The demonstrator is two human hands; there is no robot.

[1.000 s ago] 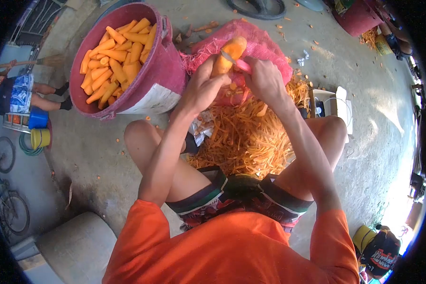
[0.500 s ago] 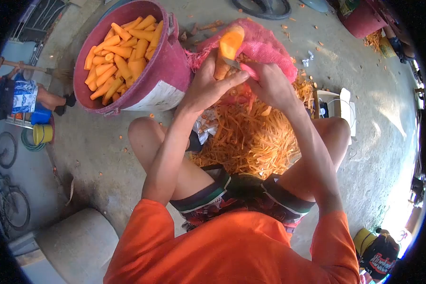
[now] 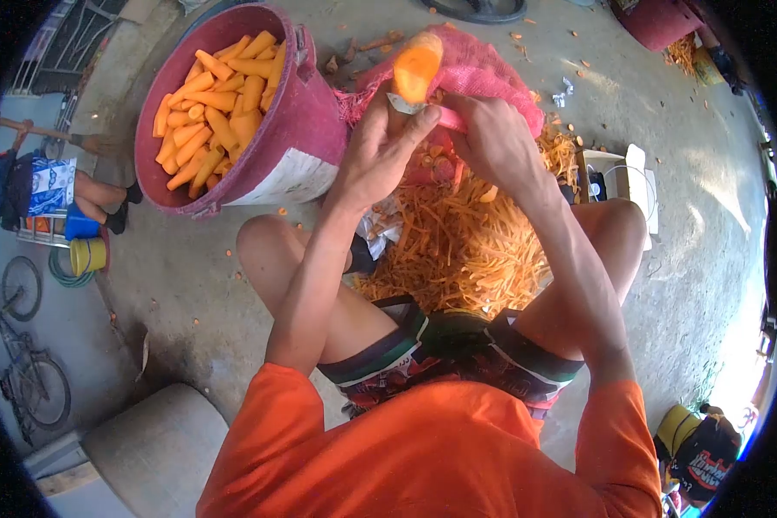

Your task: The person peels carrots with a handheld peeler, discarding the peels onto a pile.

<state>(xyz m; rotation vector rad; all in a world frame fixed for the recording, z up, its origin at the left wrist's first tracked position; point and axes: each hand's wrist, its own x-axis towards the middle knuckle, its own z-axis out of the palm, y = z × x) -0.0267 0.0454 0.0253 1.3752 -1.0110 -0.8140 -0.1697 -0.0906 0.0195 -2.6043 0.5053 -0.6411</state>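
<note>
We hold the carrot (image 3: pixel 416 67) up at the far middle of the scene, over the pink mesh sack (image 3: pixel 483 73), so that whatever comes off it drops onto the heap of orange peelings (image 3: pixel 462 246) lying on the concrete floor (image 3: pixel 190 285) between our knees. Our left hand (image 3: pixel 378 155) is closed around the carrot's lower end, thumb laid across it to steady it, while our right hand (image 3: pixel 492 138) grips a pink-handled peeler (image 3: pixel 403 104) whose pale blade sits against the carrot just above the left thumb — the two hands close together, nearly touching. The carrot itself points up and away from us, bright orange, smooth and clean on the face we see, its upper end blunt. To the left stands a maroon bucket (image 3: pixel 298 129), set within easy reach, heaped with peeled carrots (image 3: pixel 216 108) — short, blunt, evenly orange pieces lying every which way.
</note>
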